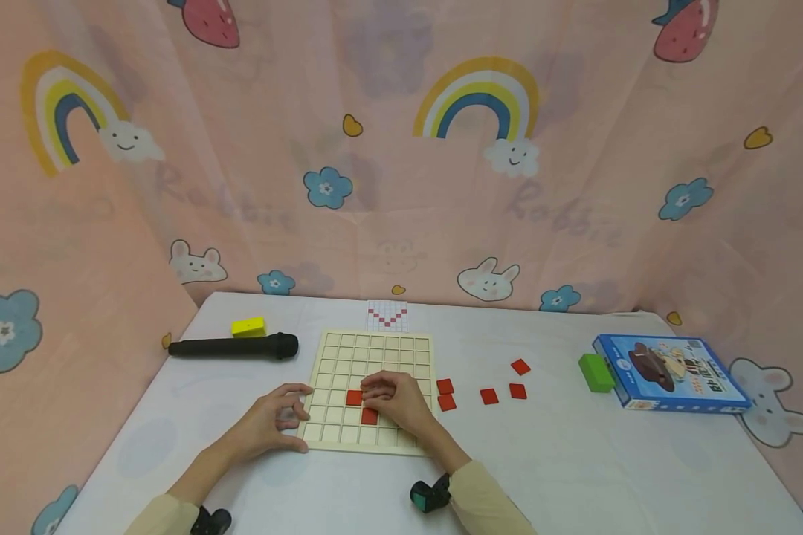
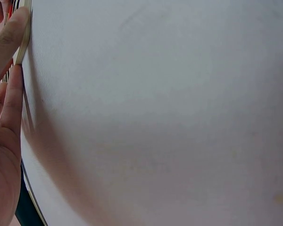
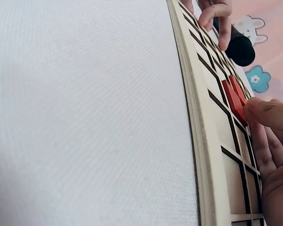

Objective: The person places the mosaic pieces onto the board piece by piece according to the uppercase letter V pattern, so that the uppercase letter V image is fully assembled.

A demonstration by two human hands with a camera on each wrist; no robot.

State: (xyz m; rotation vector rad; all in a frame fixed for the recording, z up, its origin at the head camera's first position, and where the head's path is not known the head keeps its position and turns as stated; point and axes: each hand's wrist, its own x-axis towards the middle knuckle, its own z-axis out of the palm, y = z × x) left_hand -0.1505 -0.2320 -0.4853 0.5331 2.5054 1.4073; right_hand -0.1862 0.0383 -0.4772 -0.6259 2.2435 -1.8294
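Observation:
A pale wooden grid board [image 1: 401,357] lies flat on the white table. Two red square tiles [image 1: 354,397] sit in its cells, diagonally adjacent. My right hand [image 1: 372,397] rests on the board with fingers curled. In the right wrist view its thumb tip touches the edge of a red tile [image 3: 233,96]. My left hand [image 1: 299,416] grips the board's left edge near the front corner. Its thumb [image 2: 12,35] presses against the board's rim [image 2: 23,42]. Several loose red tiles [image 1: 488,396] lie on the table to the right of the board.
A black microphone-shaped object [image 1: 234,347] and a yellow block [image 1: 249,326] lie at the back left. A small pattern card [image 1: 387,315] sits behind the board. A green block [image 1: 596,372] and a blue box [image 1: 672,374] stand at the right. Pink printed cloth walls surround the table.

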